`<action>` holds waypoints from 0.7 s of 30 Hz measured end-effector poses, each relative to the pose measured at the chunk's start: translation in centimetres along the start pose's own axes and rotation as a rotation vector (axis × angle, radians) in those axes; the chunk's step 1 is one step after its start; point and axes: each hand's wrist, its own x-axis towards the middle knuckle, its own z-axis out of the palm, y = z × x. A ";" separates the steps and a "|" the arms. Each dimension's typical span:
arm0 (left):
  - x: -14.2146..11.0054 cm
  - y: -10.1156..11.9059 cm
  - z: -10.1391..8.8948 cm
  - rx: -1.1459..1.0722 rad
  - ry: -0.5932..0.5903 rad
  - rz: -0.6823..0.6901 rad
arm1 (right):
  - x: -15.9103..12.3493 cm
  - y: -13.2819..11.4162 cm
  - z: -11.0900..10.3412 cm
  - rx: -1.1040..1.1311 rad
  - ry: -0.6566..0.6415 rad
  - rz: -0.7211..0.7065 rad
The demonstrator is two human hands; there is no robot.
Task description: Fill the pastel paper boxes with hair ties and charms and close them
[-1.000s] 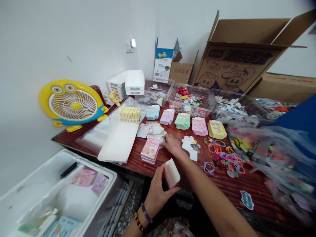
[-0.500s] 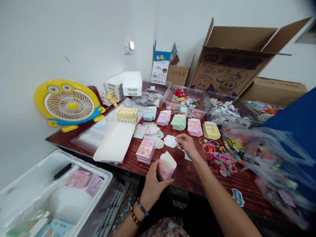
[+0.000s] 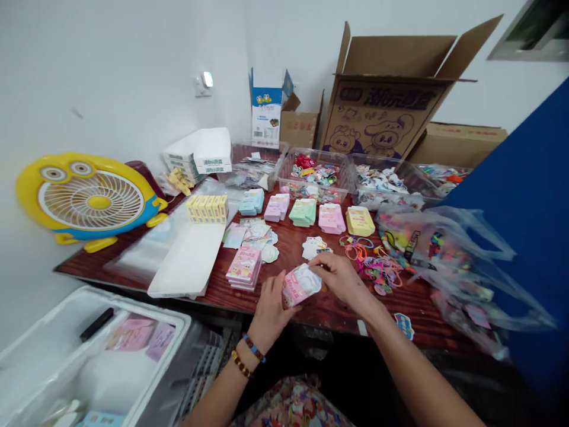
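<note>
My left hand point(image 3: 268, 308) is wrapped round a small pink printed box point(image 3: 294, 292), tilted over the table's front edge. A white scallop-edged sticker point(image 3: 310, 276) is pinched in my right hand point(image 3: 344, 281) and sits at the box's open end; whether part of it is inside I cannot tell. Just behind my right hand lies a small pile of white cut-out stickers point(image 3: 315, 244). To the left of the box stands a stack of closed pink boxes point(image 3: 243, 265), with pale sticker sheets point(image 3: 255, 232) behind it.
Flat-folded boxes in blue, purple, green point(image 3: 303, 212), pink and yellow form a row. Behind them are clear plastic bins point(image 3: 351, 184) and a large carton point(image 3: 382, 112). Colourful hair ties point(image 3: 377, 264) and plastic bags lie right. A yellow fan point(image 3: 100, 201), white tray point(image 3: 189, 255) and foam box point(image 3: 178, 320) are left.
My right hand has brought the white sticker from above the table to the mouth of the pink box. The box has tipped so its printed face shows. The camera view has turned right.
</note>
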 end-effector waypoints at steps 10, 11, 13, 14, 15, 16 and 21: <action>0.3 -1.4 0.4 -0.001 0.100 0.010 | 1.3 7.8 -1.3 -0.206 0.054 0.432; 0.3 -1.6 0.6 0.004 0.113 0.012 | 1.3 8.6 -0.9 -0.236 0.049 0.473; 0.3 -1.8 0.9 0.012 0.123 0.023 | 1.1 9.7 0.1 -0.255 0.076 0.514; 0.2 -1.9 0.9 0.013 0.122 0.028 | 1.1 10.0 0.6 -0.259 0.094 0.530; 0.2 -2.0 1.0 0.012 0.119 0.033 | 0.9 10.2 1.0 -0.257 0.109 0.544; 0.2 -2.0 1.0 0.010 0.116 0.035 | 0.8 10.3 1.3 -0.245 0.122 0.558; 0.5 -2.1 0.9 0.014 0.083 0.032 | 0.2 11.3 1.4 -0.062 0.157 0.599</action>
